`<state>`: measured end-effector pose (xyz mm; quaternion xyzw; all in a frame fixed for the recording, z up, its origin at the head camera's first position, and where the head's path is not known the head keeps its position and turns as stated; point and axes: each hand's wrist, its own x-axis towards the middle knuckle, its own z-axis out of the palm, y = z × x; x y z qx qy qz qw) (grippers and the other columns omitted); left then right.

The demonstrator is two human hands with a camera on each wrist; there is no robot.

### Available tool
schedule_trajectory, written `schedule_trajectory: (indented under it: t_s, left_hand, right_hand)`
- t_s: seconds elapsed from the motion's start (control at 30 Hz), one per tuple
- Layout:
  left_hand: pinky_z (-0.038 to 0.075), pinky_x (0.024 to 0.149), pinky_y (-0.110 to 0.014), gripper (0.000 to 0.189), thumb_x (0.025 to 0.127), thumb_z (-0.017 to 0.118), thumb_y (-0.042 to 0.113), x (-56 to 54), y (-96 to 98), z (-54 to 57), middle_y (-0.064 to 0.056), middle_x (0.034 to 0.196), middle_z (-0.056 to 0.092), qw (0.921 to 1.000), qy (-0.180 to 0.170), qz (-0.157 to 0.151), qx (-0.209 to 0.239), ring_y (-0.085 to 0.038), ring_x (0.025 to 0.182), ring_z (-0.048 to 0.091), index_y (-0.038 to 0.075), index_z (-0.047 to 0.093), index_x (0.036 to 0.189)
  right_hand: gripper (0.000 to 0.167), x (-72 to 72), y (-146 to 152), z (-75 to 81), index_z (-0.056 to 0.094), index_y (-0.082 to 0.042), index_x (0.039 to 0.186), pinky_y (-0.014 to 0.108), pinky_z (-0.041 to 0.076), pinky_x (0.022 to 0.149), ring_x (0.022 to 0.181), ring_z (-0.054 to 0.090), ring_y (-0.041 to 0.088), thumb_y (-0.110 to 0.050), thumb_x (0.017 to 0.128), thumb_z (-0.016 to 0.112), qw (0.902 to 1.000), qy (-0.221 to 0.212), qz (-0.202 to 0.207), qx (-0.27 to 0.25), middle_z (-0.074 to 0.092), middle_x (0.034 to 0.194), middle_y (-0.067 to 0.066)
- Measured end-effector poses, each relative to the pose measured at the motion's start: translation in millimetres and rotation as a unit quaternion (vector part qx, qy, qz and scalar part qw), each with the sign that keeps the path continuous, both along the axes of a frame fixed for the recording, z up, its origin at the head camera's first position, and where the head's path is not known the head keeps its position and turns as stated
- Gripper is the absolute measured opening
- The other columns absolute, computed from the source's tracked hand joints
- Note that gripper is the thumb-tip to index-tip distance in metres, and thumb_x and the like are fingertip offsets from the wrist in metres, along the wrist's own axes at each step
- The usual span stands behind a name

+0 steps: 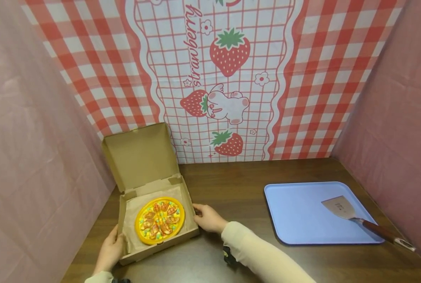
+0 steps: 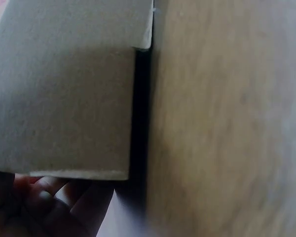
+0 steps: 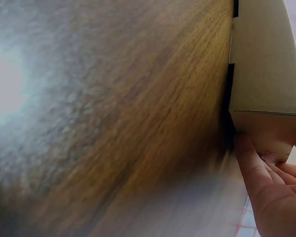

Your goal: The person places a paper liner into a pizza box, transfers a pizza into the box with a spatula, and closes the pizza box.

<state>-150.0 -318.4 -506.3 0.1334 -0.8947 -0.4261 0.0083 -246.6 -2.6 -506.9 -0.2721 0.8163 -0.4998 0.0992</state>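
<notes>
Matt cardboard box [image 1: 140,159], glossy plastic pizza [image 1: 160,221], wood-grained table [image 1: 228,184]

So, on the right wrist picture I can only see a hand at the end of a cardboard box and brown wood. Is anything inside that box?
Observer: Yes, a round pizza with a yellow rim lies in the box.

Visitor: Oh! And is that one hand doing all the holding?

Observer: No, the left hand holds the box's left side, near its front corner.

Visitor: What about further over, to the right of the box?

Observer: The head view shows a spatula lying across the right part of a blue tray, its handle sticking out past the edge.
</notes>
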Motion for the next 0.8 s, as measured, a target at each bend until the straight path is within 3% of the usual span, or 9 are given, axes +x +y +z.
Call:
schedule_trajectory:
  t_s: [0.27, 0.57, 0.8]
  left_hand:
    - [0.024, 0.117, -0.061, 0.054, 0.101, 0.037, 0.008, -3.8, 7.7, -0.2, -0.035, 0.15, 0.029, 0.9999, 0.011, -0.009, -0.005, -0.051, 0.14, 0.03, -0.01, 0.022, 0.15]
    - [0.022, 0.118, -0.059, 0.055, 0.102, 0.038, 0.009, -9.2, 15.3, 0.2, -0.035, 0.152, 0.027, 0.9995, 0.014, -0.024, 0.013, -0.049, 0.142, 0.027, -0.011, 0.022, 0.15]
    - [0.035, 0.113, -0.052, 0.053, 0.103, 0.038, 0.007, -11.5, 23.8, -1.6, -0.036, 0.148, 0.035, 0.9982, 0.024, -0.034, 0.042, -0.045, 0.135, 0.04, -0.014, 0.022, 0.149]
  right_hand:
    - [0.054, 2.3, 12.1, 2.0, 0.046, 0.018, 0.134, 0.047, 0.057, 0.088, 0.107, 0.066, 0.042, 0.007, 0.082, 0.052, 0.9999, -0.01, 0.002, -0.01, 0.056, 0.131, 0.035]
    - [0.057, 6.0, 24.3, 0.6, 0.044, 0.017, 0.137, 0.05, 0.055, 0.092, 0.111, 0.063, 0.043, 0.007, 0.081, 0.053, 0.9993, -0.026, -0.012, -0.023, 0.056, 0.131, 0.034]
    - [0.059, 8.8, 37.3, 0.7, 0.041, 0.019, 0.138, 0.05, 0.055, 0.091, 0.108, 0.063, 0.045, 0.007, 0.081, 0.053, 0.9985, -0.038, -0.014, -0.037, 0.055, 0.13, 0.037]
